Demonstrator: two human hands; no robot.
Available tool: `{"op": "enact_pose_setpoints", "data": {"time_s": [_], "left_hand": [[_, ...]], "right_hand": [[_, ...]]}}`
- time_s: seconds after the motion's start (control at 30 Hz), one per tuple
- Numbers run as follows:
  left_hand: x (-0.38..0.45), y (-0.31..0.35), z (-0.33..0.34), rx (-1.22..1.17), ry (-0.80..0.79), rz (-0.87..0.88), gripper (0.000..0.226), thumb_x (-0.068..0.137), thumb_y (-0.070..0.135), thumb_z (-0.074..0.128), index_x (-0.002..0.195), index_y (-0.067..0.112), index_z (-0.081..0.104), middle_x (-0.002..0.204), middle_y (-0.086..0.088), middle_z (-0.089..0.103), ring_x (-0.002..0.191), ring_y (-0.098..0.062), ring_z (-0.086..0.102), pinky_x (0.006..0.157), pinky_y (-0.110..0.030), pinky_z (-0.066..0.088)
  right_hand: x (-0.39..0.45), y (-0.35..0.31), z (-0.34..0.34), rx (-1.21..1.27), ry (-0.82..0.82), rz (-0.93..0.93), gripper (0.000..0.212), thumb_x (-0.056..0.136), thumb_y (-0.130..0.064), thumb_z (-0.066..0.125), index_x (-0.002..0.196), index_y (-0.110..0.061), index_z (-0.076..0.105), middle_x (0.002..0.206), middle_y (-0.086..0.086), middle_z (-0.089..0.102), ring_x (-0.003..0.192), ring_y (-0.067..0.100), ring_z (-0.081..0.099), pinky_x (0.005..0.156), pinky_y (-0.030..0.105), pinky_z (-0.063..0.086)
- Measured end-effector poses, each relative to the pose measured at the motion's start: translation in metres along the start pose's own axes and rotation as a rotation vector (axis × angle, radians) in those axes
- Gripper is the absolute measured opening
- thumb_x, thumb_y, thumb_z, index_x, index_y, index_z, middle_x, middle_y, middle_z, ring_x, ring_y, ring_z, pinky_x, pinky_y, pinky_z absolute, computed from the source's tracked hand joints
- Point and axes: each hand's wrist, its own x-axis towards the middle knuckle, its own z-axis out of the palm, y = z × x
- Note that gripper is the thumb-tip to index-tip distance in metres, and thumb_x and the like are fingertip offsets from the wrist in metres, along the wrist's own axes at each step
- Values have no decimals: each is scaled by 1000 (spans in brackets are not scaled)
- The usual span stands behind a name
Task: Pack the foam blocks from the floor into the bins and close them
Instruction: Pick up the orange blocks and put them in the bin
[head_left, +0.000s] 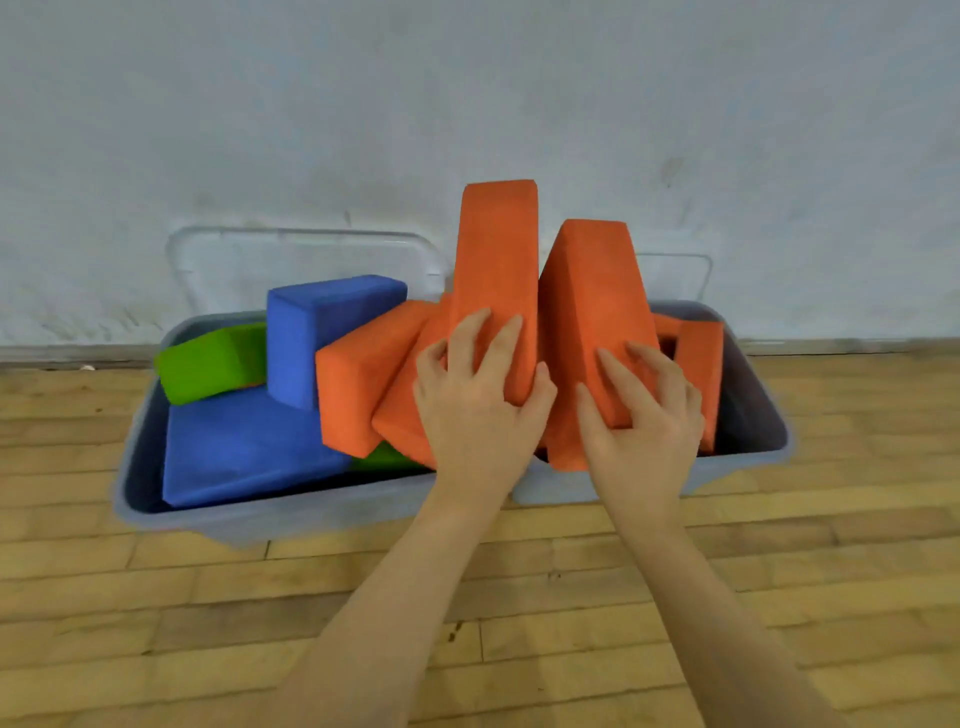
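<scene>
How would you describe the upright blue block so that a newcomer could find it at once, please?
Start at the left grey bin. The upright blue block stands on the flat blue slab, between the green block and orange ones. It is the only blue block standing.

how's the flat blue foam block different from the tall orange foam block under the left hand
The flat blue foam block lies low inside the grey plastic bin; the tall orange foam block stands upright, rising well above the rim. The blue one is untouched; the left hand grips the orange one. Both are foam slabs in the bins.
</scene>
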Motion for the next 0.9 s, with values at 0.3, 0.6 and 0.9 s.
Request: {"op": "enact_pose_setpoints", "data": {"time_s": [0.3,0.6,0.9], "left_hand": [[82,43,84,-56,-206,-115,42,81,40,57,118,22,65,129,0,54,106,-28,50,91,-38,41],[111,8,187,259,-405,-18,37,76,39,57,104,17,71,114,-7,63,95,-38,57,70,-43,49],[97,12,290,190,-641,-256,69,85,44,52,143,11,34,145,-23,32,119,-43,44,94,-52,42]], "right_hand": [[113,93,-13,-27,-135,101,33,80,-34,62,107,-17,71,119,5,62,105,31,57,83,47,46],[165,193,49,-360,-345,105,32,78,-30,66,108,-22,70,130,9,56,112,40,53,80,50,45],[173,260,97,-369,-898,258,58,93,-42,52,145,-24,33,152,9,29,128,32,42,99,48,35]]}}
